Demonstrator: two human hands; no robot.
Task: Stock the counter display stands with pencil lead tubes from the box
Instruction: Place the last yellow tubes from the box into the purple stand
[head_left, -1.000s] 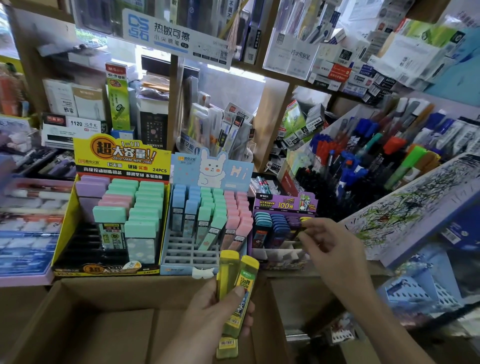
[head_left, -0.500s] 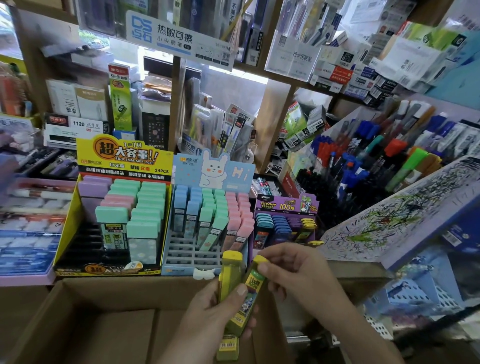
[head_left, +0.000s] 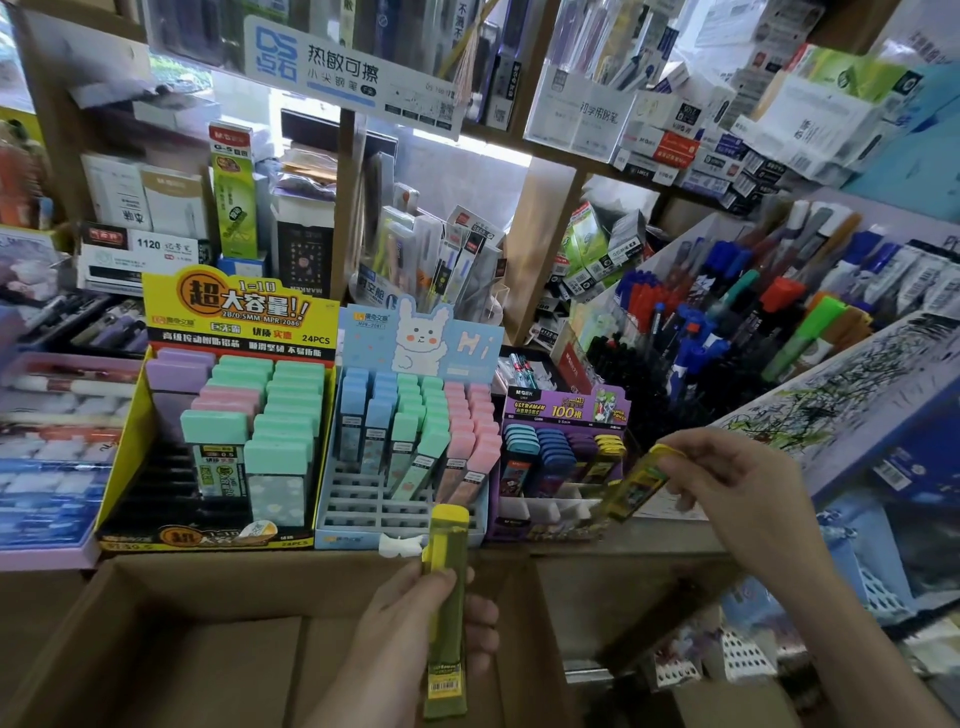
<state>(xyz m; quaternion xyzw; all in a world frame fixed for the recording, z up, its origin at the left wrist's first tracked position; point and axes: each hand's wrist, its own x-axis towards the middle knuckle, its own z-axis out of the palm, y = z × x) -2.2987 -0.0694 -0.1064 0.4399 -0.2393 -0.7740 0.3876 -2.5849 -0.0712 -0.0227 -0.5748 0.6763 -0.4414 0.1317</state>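
My left hand (head_left: 415, 623) grips an upright yellow lead tube (head_left: 445, 603) over the open cardboard box (head_left: 156, 639). My right hand (head_left: 727, 483) pinches a second yellow lead tube (head_left: 631, 488) by its cap, tilted, just right of the small purple display stand (head_left: 563, 410). That stand holds teal, blue, purple and yellow tubes. To its left are the blue rabbit display stand (head_left: 405, 499) with blue, green and pink tubes and the yellow display stand (head_left: 130, 431) with mint, pink and purple tubes.
Shelves of boxed stationery (head_left: 649, 135) rise behind the counter. A sloped rack of markers and pens (head_left: 753, 322) and a scribbled test pad (head_left: 857, 384) lie to the right. Pink trays of erasers (head_left: 52, 415) sit at the left.
My right hand took one of the two yellow tubes from my left hand and carried it up and right to the purple stand. My left hand keeps one tube.
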